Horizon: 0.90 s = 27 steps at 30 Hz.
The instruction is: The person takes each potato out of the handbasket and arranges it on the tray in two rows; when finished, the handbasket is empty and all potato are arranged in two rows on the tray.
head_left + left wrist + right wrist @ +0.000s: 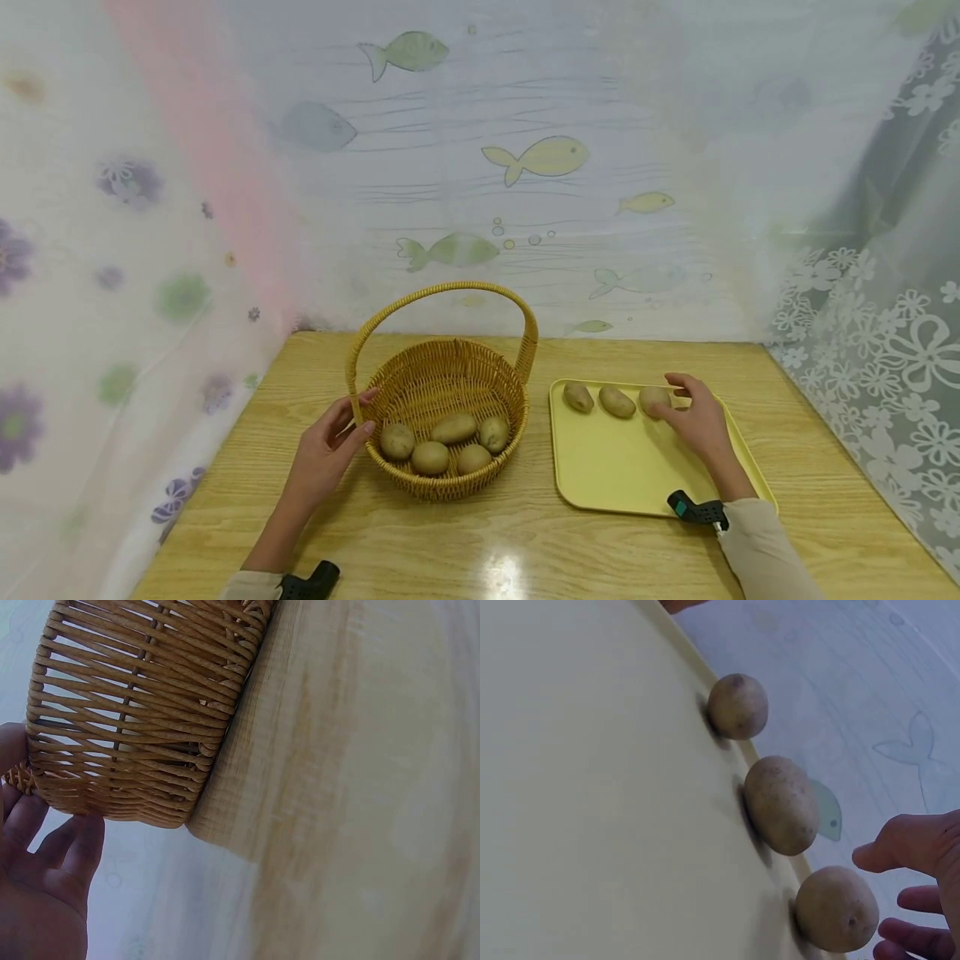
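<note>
My left hand (321,457) holds the left side of a woven wicker basket (442,492) where its tall handle meets the rim. In the left wrist view, the fingers (81,844) lie against the outer weave. Several potatoes (453,428) lie in the front part of the basket. On the right, a yellow tray (622,475) bears three potatoes in a row along its far edge. My right hand (701,421) is at the rightmost potato (654,401), thumb and fingers spread. The right wrist view has that potato (837,909) just off the fingertips, not gripped.
The middle potato (617,402) and the left potato (577,397) sit beside each other on the tray. Basket and tray stand apart on a wooden table (495,533). A fish-print curtain (450,167) hangs behind, with patterned sheets at both sides.
</note>
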Available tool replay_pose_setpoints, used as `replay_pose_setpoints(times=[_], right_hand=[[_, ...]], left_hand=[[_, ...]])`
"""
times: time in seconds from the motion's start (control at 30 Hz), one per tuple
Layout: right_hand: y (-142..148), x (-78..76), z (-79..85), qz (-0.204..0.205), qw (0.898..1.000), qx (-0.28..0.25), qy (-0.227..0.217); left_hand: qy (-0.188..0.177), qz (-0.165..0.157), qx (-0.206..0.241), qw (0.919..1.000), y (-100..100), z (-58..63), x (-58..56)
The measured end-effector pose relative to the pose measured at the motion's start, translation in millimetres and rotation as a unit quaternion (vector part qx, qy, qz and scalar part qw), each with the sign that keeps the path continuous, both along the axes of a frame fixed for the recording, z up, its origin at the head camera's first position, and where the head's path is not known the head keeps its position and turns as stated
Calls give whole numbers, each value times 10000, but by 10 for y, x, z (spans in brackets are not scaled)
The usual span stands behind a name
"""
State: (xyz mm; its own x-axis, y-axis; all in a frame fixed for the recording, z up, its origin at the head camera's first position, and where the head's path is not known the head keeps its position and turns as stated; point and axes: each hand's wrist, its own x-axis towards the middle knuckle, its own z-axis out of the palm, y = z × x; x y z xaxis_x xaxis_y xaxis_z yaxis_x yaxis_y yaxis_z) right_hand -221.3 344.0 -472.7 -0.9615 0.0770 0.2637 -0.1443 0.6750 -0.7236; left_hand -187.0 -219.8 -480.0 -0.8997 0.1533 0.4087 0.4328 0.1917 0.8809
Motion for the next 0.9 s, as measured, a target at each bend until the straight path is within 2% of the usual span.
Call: replay_pose_setpoints(times=[0.13,0.33,0.43,0.57,0.9], right_hand=[[-91,19,119,15,9994,-148,301],[-284,77,337,214,9965,-757,277],[-423,96,445,567,9917,-1105,336],[-637,98,581,1068,9849,-1292,434],[-1173,25,847,2344,9635,-1183,517]], left_hand=[[-43,86,-31,9999,-5,1,8],[32,-99,53,9999,-8,1,4],[33,-129,60,9999,-5,1,3],[19,-105,44,9999,-7,-4,-1],[-16,-34,-36,10000,-1,21,7]])
